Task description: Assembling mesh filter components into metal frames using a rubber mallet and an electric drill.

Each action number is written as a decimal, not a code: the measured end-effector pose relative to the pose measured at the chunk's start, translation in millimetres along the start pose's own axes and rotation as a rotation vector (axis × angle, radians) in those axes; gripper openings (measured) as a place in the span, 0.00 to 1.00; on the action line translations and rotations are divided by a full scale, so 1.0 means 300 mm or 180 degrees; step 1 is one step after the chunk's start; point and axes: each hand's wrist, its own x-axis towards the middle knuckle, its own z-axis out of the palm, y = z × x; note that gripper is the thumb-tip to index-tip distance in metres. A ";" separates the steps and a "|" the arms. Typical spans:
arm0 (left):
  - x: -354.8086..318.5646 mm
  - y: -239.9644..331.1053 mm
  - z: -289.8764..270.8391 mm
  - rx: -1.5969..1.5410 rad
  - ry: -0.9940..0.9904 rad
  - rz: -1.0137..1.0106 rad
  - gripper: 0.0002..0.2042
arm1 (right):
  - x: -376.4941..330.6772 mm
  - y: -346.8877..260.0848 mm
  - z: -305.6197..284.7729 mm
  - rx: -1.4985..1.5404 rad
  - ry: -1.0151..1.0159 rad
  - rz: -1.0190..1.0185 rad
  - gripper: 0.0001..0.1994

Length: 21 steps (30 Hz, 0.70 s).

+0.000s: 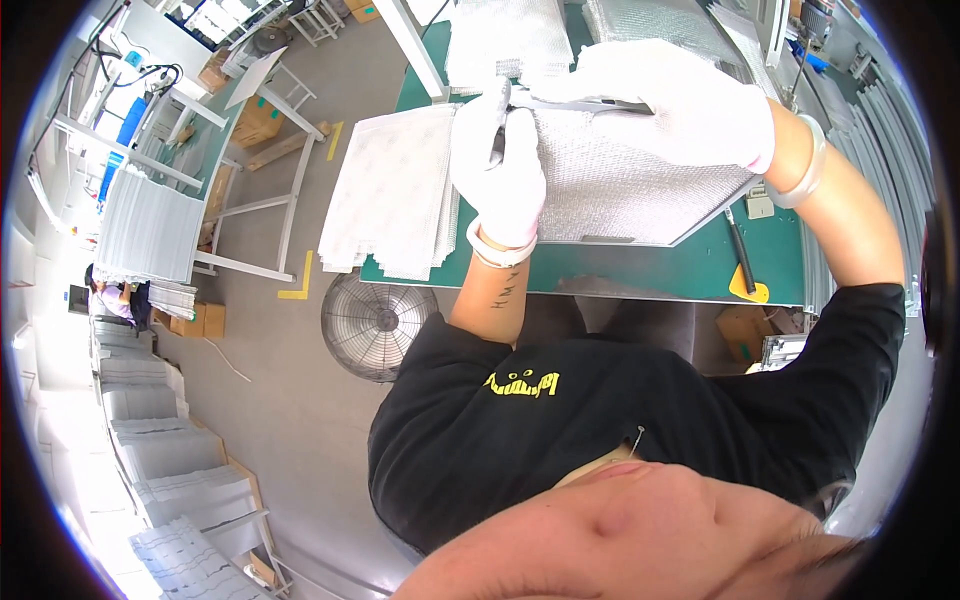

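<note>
Left hand: the gloved left hand (497,165) is curling its grip shut around a thin metal strip (575,102) at the near-left corner of the mesh panel.
Right hand: the gloved right hand (680,105) is pressing down on the same strip farther right, fingers closed over it and the palm lying on the mesh.
Mesh panel: a silvery mesh panel (625,195) is lying flat on the green desk (640,270), under both hands, its near edge running close to the desk's front.
White sheets: a stack of white patterned sheets (395,190) is sitting just left of the panel, overhanging the desk's left corner.
More mesh: further mesh panels (510,35) are lying at the far side of the desk.
Tool: a dark-handled tool with a yellow tip (742,265) is resting near the desk's front right.
Cardboard boxes: brown boxes are standing on the floor, one (258,122) under the far-left frame, another (200,320) lower left.
Floor marks: yellow corner tape (298,285) is showing beside a round fan (375,322).
</note>
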 end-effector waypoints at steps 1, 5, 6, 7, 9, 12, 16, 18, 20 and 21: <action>0.001 0.000 -0.002 -0.0285 -0.0042 -0.0241 0.18 | 0.002 -0.001 -0.010 -0.0005 -0.0005 0.0002 0.22; 0.013 0.017 -0.001 -0.0547 0.0122 -0.0381 0.14 | 0.002 0.013 -0.030 0.0288 -0.0436 0.0193 0.27; 0.014 0.000 -0.002 -0.0229 0.0070 -0.0042 0.16 | 0.002 0.019 -0.025 0.0336 -0.0361 0.0118 0.27; 0.015 -0.011 -0.002 0.0091 0.0015 0.0296 0.17 | 0.002 0.018 -0.017 0.0334 -0.0360 0.0118 0.27; 0.013 -0.015 0.003 -0.0092 0.0125 0.0250 0.15 | 0.002 0.011 0.000 0.0173 -0.0044 0.0045 0.21; 0.032 0.011 -0.004 -0.0284 0.0089 0.0125 0.14 | -0.003 0.000 0.000 -0.0047 -0.0171 0.0121 0.26; 0.028 -0.002 0.001 -0.0335 -0.0249 0.0198 0.13 | -0.034 -0.010 0.019 -0.0846 -0.0217 -0.0037 0.23; 0.033 0.012 -0.005 -0.0236 -0.0314 0.0282 0.12 | -0.036 -0.013 0.026 -0.1063 -0.0086 -0.0370 0.22; 0.038 0.008 -0.012 -0.0138 -0.0377 0.0362 0.11 | -0.024 -0.047 0.013 -0.0962 -0.0157 -0.0204 0.22; 0.043 -0.008 -0.016 -0.0207 -0.0431 0.0578 0.11 | -0.015 -0.064 0.007 -0.0863 -0.0230 -0.0053 0.23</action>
